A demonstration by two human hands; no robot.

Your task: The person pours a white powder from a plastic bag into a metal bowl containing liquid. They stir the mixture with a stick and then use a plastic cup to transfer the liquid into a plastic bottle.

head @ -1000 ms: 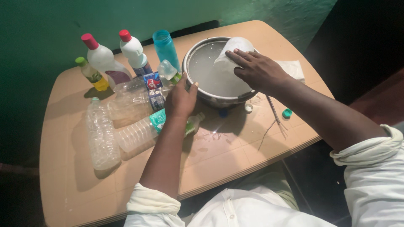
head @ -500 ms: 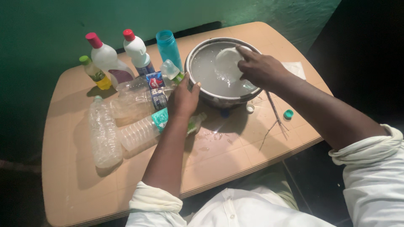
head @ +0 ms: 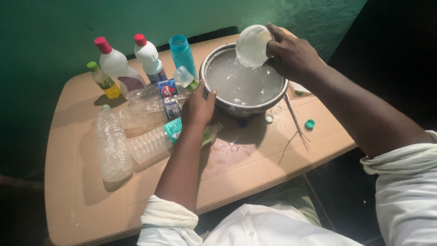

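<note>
— Over the far rim of the metal basin (head: pixel 214 93), what are the fingers doing?

— The right hand (head: pixel 291 54) has its fingers curled around a clear plastic container (head: pixel 251 44), gripping its side and holding it tilted above the water, mouth turned towards the camera. Cloudy water runs from its lower edge into the basin.

— And the other one?

— The left hand (head: pixel 196 108) rests against the near-left wall of the basin, thumb pressed on the rim, the remaining fingers close together down the outside.

— What sits around it?

— Just beside the left hand lie several clear plastic bottles (head: pixel 143 143) on their sides, one with a teal label and one with a blue and red label. Behind them stand a blue bottle (head: pixel 181 53), two white bottles with red caps (head: pixel 114 61), and a small yellow bottle with a green cap (head: pixel 104 82).

— Anything on the right side?

— A thin twig (head: pixel 295 125) lies on the tan table (head: pixel 236 173), with a green cap (head: pixel 310 123) near it and a white cap (head: pixel 269 118) close to the basin's base. Water drops glisten on the tabletop in front of the basin. Both sleeves are white and rolled up.
</note>
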